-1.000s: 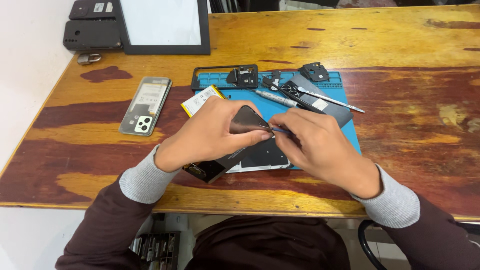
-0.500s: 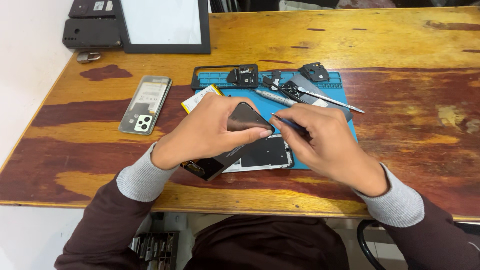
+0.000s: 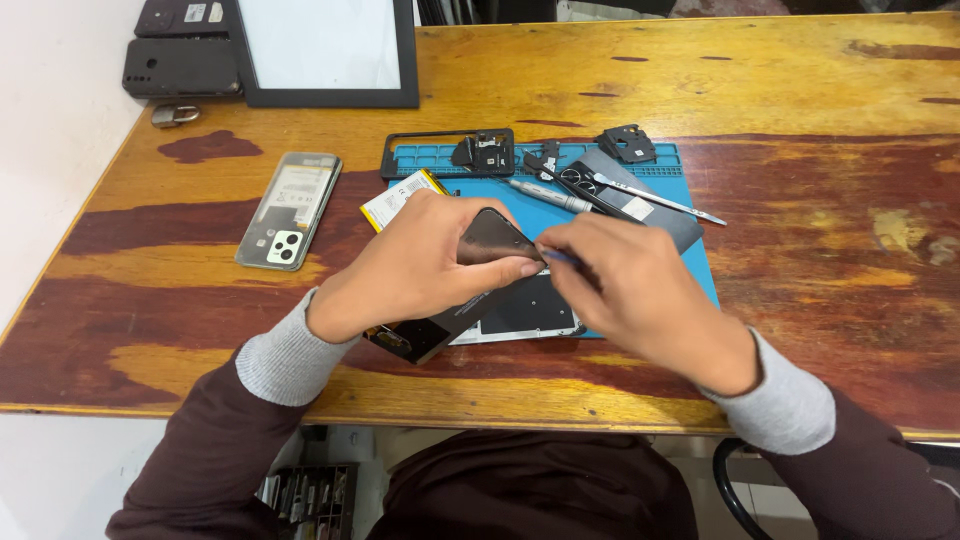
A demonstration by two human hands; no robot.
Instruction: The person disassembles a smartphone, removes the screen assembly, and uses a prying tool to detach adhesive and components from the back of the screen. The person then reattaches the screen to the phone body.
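Note:
My left hand (image 3: pixel 420 265) grips a dark, opened phone (image 3: pixel 492 240), tilted up off the blue work mat (image 3: pixel 690 270). My right hand (image 3: pixel 625 290) pinches a thin blue-tipped tool (image 3: pixel 558 257) whose tip meets the phone's upper right edge. Under the hands lies a flat dark panel with a pale frame (image 3: pixel 530 312). A yellow-edged battery (image 3: pixel 395 200) pokes out behind my left hand.
A phone back cover with a camera block (image 3: pixel 290 210) lies left on the wooden table (image 3: pixel 800 80). Screwdriver (image 3: pixel 550 195), tweezers (image 3: pixel 660 200) and small black parts (image 3: pixel 627 145) sit on the mat's far end. A black-framed white panel (image 3: pixel 320 50) and dark devices (image 3: pixel 180 65) stand at the back left.
The phone has tilted up a little higher in my left hand. My right hand has shifted slightly along the phone's right edge with the tool.

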